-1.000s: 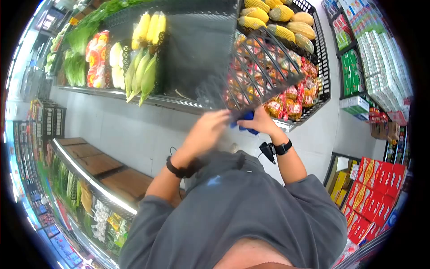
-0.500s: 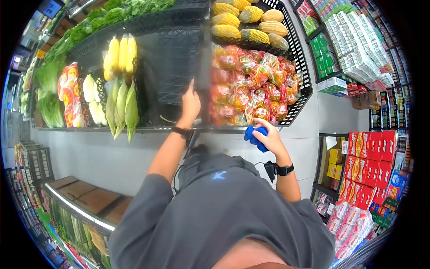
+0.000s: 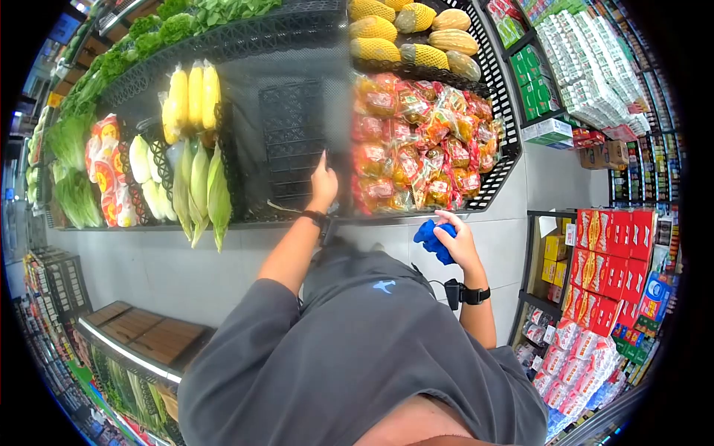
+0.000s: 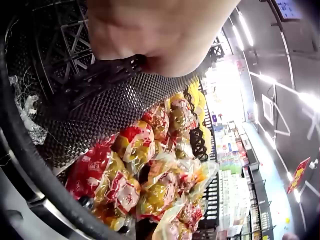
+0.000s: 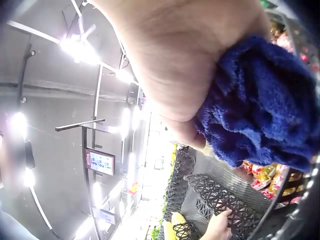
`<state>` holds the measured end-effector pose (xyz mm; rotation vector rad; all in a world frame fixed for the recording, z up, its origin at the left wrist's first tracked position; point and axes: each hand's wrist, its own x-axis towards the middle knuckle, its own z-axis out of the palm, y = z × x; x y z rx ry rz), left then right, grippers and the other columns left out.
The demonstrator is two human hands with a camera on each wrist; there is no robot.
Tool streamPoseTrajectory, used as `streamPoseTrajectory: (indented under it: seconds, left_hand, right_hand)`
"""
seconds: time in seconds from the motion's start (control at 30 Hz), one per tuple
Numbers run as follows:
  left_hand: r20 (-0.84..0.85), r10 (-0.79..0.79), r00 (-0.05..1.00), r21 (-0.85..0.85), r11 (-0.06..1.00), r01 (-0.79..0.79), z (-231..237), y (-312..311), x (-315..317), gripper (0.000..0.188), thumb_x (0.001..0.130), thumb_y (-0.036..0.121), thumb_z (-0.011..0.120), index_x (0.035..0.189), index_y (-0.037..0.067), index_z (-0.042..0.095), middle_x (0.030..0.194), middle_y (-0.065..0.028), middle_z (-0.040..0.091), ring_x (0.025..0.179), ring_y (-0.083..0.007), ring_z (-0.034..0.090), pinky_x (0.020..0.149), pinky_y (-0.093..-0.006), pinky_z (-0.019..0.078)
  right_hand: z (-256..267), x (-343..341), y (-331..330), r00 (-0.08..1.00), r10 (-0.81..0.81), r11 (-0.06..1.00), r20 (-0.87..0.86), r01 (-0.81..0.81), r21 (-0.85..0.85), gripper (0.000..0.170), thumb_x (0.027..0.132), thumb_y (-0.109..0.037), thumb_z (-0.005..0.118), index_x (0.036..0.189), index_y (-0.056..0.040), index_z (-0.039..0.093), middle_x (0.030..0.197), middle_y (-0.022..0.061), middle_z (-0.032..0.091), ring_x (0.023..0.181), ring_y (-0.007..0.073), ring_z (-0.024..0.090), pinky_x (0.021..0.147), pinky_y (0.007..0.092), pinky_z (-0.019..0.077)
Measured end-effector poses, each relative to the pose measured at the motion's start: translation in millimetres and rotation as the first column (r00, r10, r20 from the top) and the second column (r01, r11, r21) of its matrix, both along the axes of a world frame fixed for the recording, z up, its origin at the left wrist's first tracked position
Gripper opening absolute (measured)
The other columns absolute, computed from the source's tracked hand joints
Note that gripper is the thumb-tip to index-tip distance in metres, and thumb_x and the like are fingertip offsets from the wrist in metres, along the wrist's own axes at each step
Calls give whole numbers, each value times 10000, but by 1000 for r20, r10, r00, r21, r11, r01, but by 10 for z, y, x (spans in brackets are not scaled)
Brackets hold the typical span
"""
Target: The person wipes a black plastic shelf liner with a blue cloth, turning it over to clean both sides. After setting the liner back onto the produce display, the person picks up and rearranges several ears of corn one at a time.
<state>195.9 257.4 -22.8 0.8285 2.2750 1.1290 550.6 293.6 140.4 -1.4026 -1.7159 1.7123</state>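
My left hand grips the end of a black plastic lattice divider at the front of the display bin. In the right wrist view the divider stretches away from that hand beside black mesh matting; from above, the hand covers part of it. My right hand holds a crumpled blue cloth in front of the bin's edge. Bagged fruit in red and clear wrappers lies just right of the left hand.
Husked corn and corn in husks lie left of the bare black section. Yellow netted melons sit at the back right. Behind the person stands a low brown-topped shelf. Red cartons are stacked at right.
The lattice divider, earlier tilted over the bagged fruit with both hands near it, is now down at the bin's bare section. The right hand has drawn back toward the body with the blue cloth.
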Motion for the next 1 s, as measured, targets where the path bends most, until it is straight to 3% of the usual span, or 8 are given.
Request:
streamPoseTrajectory:
  seconds: [0.23,0.4,0.5,0.57,0.7,0.77,0.93,1.0]
  left_hand:
    - [176,-111,978,20,994,110,166,15,270,564,913,-4,506,1471,62,456,1153,-319,642,1075,-446,646,881,-438,524]
    - [38,39,999,80,996,-42,309,-165,254,543,907,-14,519,1446,37,481,1098,-309,663,1017,-443,669,852,-444,526]
    - [32,90,995,-42,995,-89,702,-305,-36,522,905,-16,530,1425,10,498,1074,-300,673,988,-438,676,850,-441,525]
    - [-64,131,989,78,989,-126,487,-375,-305,497,908,-1,543,1404,1,515,1085,-292,676,1019,-425,671,873,-420,519]
    - [-82,66,994,98,993,-58,-18,-401,-763,507,896,-6,555,1401,36,534,1092,-289,679,1018,-428,672,874,-438,527]
    - [-65,20,998,120,993,-12,-319,-364,-897,518,891,1,560,1406,54,539,1124,-283,675,1044,-417,669,894,-443,526]
    - [189,-38,981,34,999,32,-309,-219,-793,538,895,12,553,1427,93,532,1244,-258,650,1167,-382,639,970,-416,506]
    - [173,-61,983,35,998,56,-118,-141,-541,554,894,3,542,1439,98,519,1265,-245,645,1196,-374,626,996,-405,497]
  right_hand:
    - [-59,-118,90,998,57,998,-7,-57,1,407,911,-118,708,1290,-11,607,983,48,646,770,105,655,661,249,554]
    - [-77,-214,147,997,74,997,-33,-75,-35,396,907,-116,712,1276,-11,615,975,37,635,747,92,638,636,241,542]
    - [-166,-207,216,993,121,990,9,-121,68,393,905,-111,715,1272,-11,616,938,20,628,736,84,634,625,229,531]
    - [-219,-217,222,991,130,989,16,-130,69,390,905,-108,713,1270,-11,617,934,18,629,727,84,633,622,226,528]
    - [-130,-301,199,992,127,990,-2,-127,-57,383,907,-103,708,1267,-10,619,934,17,633,714,88,636,617,226,526]
    - [-151,-292,180,991,134,991,-3,-134,-10,382,910,-101,704,1270,-7,616,926,23,637,709,92,640,607,231,528]
    - [-96,-231,139,996,94,990,6,-93,-101,379,912,-106,700,1270,-12,619,952,50,669,723,96,647,619,238,539]
    - [-114,-178,111,997,74,990,27,-70,-125,381,913,-115,701,1270,-12,618,964,57,681,729,99,649,626,240,541]
